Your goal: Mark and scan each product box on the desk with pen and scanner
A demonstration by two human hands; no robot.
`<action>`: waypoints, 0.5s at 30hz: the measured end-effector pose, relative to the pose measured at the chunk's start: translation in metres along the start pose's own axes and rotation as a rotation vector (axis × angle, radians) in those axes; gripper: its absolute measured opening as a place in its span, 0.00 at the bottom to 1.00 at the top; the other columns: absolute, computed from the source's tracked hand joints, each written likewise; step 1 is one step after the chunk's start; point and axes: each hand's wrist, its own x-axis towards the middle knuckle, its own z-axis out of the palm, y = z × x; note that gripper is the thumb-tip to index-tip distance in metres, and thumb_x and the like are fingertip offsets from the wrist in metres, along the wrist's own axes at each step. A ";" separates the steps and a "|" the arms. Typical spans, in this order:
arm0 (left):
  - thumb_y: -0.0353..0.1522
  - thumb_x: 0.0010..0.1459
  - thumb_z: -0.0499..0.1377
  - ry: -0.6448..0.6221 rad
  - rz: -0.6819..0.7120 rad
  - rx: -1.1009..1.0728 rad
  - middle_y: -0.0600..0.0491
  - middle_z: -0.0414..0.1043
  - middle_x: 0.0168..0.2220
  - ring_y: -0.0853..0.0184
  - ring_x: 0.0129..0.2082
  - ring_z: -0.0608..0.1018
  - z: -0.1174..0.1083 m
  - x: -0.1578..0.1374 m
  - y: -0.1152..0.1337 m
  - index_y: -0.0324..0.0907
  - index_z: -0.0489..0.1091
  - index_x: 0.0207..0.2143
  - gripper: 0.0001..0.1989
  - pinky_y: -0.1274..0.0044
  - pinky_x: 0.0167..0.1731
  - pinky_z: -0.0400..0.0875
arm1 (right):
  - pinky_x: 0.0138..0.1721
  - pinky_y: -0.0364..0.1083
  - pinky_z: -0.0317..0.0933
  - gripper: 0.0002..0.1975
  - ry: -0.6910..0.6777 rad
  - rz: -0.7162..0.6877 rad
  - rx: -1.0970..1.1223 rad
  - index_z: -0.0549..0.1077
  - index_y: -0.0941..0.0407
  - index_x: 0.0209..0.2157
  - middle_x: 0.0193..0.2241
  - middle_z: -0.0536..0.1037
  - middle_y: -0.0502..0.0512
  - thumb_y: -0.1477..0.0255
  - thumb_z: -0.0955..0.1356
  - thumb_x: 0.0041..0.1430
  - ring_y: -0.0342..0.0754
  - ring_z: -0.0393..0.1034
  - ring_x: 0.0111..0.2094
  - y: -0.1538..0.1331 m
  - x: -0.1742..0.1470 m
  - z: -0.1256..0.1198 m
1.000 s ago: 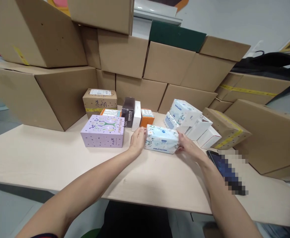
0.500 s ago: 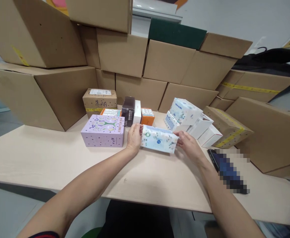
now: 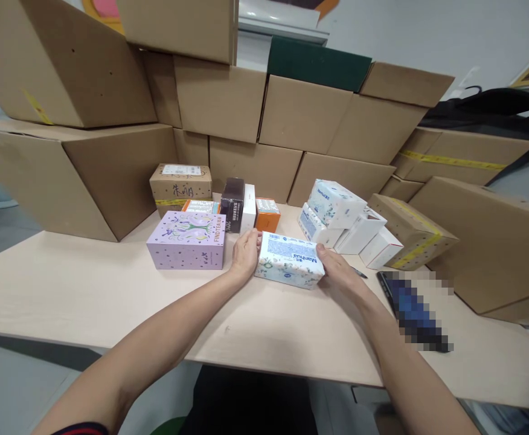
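Note:
A white and pale blue tissue pack [image 3: 288, 258] with a leaf print is held between my two hands, over the middle of the table. My left hand [image 3: 246, 255] presses against its left end, fingers closed around the edge. At the right end, my right hand [image 3: 337, 266] grips it with the thumb near the top corner. Just left of my left hand sits a lilac tea box [image 3: 186, 240]. Beyond the pack stand a dark box [image 3: 232, 205], a slim white box [image 3: 249, 208] and an orange box [image 3: 267, 214].
Two more tissue packs [image 3: 337, 204] are stacked at right, beside white boxes [image 3: 381, 248] and a taped carton [image 3: 413, 232]. A dark phone-like device [image 3: 413, 311], partly pixelated, lies on the table [image 3: 110, 296]. Large cardboard boxes [image 3: 305, 115] wall the back and sides.
The tissue pack has tipped so that its printed top face shows more. It sits slightly lower in view. Beside my right hand, a thin dark object now shows on the table.

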 end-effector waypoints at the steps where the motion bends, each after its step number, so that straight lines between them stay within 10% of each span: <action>1: 0.39 0.64 0.50 -0.007 -0.004 -0.013 0.52 0.72 0.26 0.67 0.26 0.73 0.000 -0.001 0.002 0.40 0.74 0.32 0.18 0.77 0.28 0.68 | 0.47 0.52 0.66 0.31 0.015 -0.009 0.032 0.79 0.56 0.42 0.40 0.81 0.59 0.43 0.63 0.59 0.57 0.73 0.45 0.000 0.000 0.000; 15: 0.38 0.66 0.47 -0.043 0.221 -0.056 0.49 0.74 0.34 0.64 0.36 0.75 -0.001 -0.017 0.017 0.42 0.75 0.37 0.18 0.73 0.42 0.71 | 0.40 0.45 0.67 0.27 0.256 -0.076 0.203 0.76 0.50 0.48 0.50 0.76 0.55 0.46 0.66 0.58 0.49 0.72 0.45 -0.005 -0.001 -0.001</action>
